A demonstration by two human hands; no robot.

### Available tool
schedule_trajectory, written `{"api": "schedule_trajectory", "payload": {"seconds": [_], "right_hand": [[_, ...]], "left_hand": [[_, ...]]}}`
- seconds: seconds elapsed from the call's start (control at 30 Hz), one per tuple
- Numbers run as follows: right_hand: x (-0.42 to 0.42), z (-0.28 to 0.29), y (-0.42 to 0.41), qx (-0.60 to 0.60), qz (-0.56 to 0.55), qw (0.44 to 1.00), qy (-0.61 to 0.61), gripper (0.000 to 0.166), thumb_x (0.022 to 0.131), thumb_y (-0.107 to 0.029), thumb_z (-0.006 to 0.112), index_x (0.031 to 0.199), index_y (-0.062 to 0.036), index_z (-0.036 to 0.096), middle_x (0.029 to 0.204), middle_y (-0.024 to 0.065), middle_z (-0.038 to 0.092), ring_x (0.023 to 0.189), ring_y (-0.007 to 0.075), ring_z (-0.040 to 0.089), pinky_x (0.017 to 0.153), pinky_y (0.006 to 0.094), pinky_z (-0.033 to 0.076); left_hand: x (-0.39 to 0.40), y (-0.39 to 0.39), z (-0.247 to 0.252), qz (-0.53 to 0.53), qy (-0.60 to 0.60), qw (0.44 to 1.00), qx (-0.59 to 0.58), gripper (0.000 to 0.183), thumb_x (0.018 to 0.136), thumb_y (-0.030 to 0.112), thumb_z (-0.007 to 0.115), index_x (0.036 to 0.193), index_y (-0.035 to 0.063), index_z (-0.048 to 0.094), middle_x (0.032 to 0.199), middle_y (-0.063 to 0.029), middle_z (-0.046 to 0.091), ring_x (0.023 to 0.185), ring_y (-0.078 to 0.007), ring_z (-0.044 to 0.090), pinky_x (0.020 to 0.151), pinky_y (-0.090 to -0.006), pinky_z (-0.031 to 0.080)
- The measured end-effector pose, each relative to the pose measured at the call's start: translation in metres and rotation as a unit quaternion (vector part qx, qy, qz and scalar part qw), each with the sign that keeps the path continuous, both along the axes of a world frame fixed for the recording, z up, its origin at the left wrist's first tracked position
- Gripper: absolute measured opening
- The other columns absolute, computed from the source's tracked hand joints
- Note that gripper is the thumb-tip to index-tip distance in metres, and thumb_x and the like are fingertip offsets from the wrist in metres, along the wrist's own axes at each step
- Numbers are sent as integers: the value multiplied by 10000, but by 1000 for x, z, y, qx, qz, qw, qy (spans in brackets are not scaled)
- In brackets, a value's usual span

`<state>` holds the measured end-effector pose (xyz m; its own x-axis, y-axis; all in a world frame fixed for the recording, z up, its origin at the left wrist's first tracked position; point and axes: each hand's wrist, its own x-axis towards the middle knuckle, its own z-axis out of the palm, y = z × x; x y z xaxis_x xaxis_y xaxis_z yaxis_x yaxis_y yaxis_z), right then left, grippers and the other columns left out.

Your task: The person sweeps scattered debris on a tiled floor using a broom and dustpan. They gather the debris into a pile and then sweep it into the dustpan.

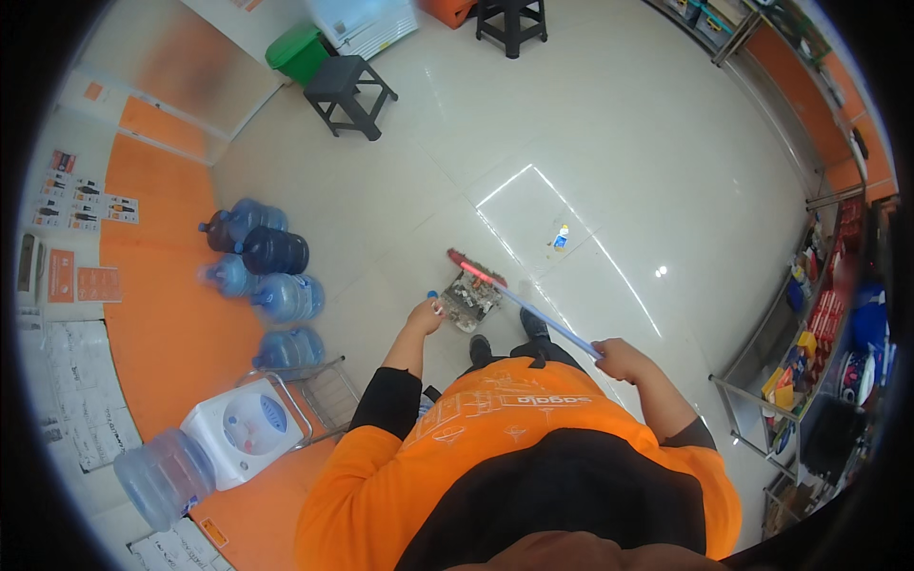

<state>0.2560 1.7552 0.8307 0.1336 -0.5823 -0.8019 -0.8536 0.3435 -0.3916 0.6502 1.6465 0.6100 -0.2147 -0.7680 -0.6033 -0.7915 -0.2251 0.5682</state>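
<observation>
My right hand [620, 359] grips the bluish pole of a broom [546, 320]. The pole slants down to a red broom head [477, 268] on the floor. Under its bristles lies a dustpan [468, 327] loaded with grey dust and scraps of litter [473, 291]. Beside the pan, my left hand [425, 317] is closed around an upright handle with a blue end [432, 294], apparently the dustpan's. Beyond the broom head, a blue, white and yellow wrapper [561, 238] lies on the tiles with small crumbs beside it.
Several large water jugs [287, 298] stand along the orange wall at left, near a water dispenser [246, 428]. Black plastic stools [348, 89] and a green bin [296, 53] are farther off. Metal shelving [757, 400] with packaged goods lines the right side.
</observation>
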Motion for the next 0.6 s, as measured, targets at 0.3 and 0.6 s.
{"api": "schedule_trajectory", "payload": {"seconds": [0.3, 0.6], "right_hand": [[-130, 31, 6, 44, -259, 965, 20, 238, 689, -57, 529, 858, 106, 564, 598, 118, 552, 435, 189, 535, 407, 299, 438], [-266, -134, -79, 12, -197, 957, 213, 151, 673, -33, 510, 690, 103, 575, 567, 196, 584, 494, 271, 608, 470, 364, 481]], "left_hand": [[46, 58, 44, 9, 44, 998, 39, 121, 728, 39, 569, 779, 78, 466, 749, -58, 593, 710, -192, 563, 658, -304, 433], [25, 94, 72, 29, 45, 998, 36, 128, 740, 18, 540, 773, 74, 429, 727, -51, 573, 705, -199, 544, 655, -293, 419]]}}
